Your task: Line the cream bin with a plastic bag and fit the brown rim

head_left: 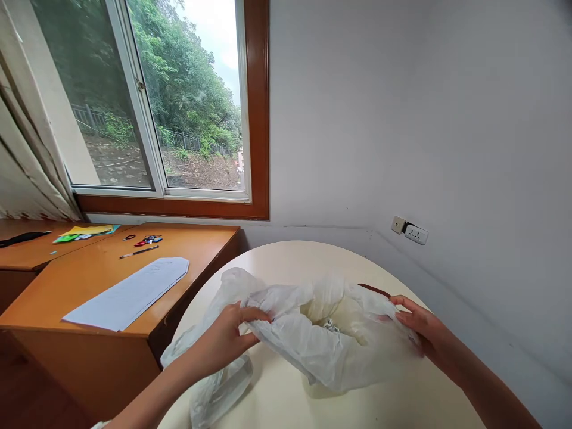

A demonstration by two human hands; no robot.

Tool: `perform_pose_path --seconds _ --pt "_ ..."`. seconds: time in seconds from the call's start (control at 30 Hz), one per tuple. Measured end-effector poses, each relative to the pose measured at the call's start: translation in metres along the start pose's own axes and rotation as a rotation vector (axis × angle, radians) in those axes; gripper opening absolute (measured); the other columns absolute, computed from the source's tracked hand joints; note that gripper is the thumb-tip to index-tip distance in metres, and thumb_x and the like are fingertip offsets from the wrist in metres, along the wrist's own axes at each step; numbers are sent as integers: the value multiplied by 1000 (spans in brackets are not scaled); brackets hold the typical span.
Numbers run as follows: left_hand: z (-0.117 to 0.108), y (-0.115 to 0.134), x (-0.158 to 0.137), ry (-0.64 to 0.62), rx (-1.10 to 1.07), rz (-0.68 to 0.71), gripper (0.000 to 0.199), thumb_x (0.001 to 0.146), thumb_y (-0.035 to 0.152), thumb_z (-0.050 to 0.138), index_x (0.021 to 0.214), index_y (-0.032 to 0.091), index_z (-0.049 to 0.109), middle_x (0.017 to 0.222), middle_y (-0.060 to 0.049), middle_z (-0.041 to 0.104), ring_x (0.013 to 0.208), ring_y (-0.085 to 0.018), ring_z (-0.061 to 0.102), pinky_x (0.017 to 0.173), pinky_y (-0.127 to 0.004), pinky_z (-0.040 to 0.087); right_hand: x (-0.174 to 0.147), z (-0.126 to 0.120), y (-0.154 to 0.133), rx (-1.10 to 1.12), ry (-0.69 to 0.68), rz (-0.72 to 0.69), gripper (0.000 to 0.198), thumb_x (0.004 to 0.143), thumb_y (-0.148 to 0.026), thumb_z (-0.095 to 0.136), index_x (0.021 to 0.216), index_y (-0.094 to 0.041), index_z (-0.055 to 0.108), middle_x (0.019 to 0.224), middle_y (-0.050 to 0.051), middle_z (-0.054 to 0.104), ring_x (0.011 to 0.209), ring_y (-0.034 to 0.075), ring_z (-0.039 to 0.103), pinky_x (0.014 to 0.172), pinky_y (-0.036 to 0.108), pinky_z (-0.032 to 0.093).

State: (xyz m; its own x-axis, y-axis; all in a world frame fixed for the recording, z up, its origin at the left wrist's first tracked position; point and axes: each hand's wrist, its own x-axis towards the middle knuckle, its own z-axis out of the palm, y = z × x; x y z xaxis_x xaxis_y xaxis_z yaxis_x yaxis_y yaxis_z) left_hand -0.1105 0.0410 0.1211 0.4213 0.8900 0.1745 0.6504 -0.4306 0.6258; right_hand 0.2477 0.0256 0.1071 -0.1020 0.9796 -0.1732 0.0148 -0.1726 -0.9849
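A crinkled white plastic bag (313,351) is stretched between my two hands over the round table. Its mouth gapes toward me, showing a pale yellowish inside and a small silvery thing (330,325) that I cannot make out. My left hand (230,333) pinches the left edge of the bag between thumb and fingers. On the far right edge, my right hand (417,325) grips the rim, its fingers closed on the plastic. More translucent plastic (223,381) spreads under and beyond my left hand; whether it is a separate bag, I cannot tell. Behind the bag shows a thin dark-brown strip (374,290).
The cream round table (295,250) stands against a wall with a socket (416,234). At left, an orange-brown desk (210,238) holds white papers (134,292), a pen (139,252), small red and blue items (148,241) and coloured papers (87,231). A window is above it.
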Motion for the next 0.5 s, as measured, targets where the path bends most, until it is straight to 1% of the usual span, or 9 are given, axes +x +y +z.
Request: perform_pose_path --seconds 0.1,0.17,0.23,0.3,0.37,0.43,0.5 --pt "-3 -2 -4 -37 118 2 22 78 37 53 95 29 66 96 -1 67 86 -21 59 77 -32 46 -3 1 0 -74 41 -24 46 66 -56 60 98 -25 47 73 0 62 47 10 44 41 21 28" --pt "-5 -1 -6 -61 171 -6 23 80 37 51 96 29 65 91 -2 65 80 -19 58 70 -29 47 -4 1 0 -101 47 -28 47 66 -56 59 99 -25 46 76 1 62 49 11 46 42 21 31" --pt "-8 1 -7 -69 204 0 22 81 36 50 95 28 65 89 -3 62 78 -18 58 69 -28 48 -4 0 -1 -112 41 -37 46 66 -56 59 98 -25 46 81 2 63 54 13 50 45 22 33" --pt "-10 3 -6 -55 244 48 22 81 35 50 94 27 66 92 -5 60 84 -20 56 73 -30 47 -4 0 -1 -109 43 -57 47 66 -56 60 99 -26 45 84 3 63 57 15 52 46 23 33" --pt "-11 4 -5 -44 298 139 21 82 35 51 93 27 66 98 -6 60 94 -23 54 80 -34 46 -4 -1 -1 -118 47 -74 49 65 -57 60 100 -26 45 85 4 63 58 16 52 45 23 33" --pt "-13 4 -4 -38 346 229 21 82 35 51 94 27 67 102 -6 61 104 -25 49 86 -36 43 -5 -1 -2 -126 42 -82 50 65 -57 60 101 -26 46 84 4 64 57 16 53 44 23 33" --pt "-14 2 -5 -24 376 290 22 82 35 50 96 28 67 104 -6 61 109 -27 46 90 -39 42 -7 1 -4 -121 22 -88 50 66 -57 60 103 -26 46 81 3 64 54 15 52 42 22 33"
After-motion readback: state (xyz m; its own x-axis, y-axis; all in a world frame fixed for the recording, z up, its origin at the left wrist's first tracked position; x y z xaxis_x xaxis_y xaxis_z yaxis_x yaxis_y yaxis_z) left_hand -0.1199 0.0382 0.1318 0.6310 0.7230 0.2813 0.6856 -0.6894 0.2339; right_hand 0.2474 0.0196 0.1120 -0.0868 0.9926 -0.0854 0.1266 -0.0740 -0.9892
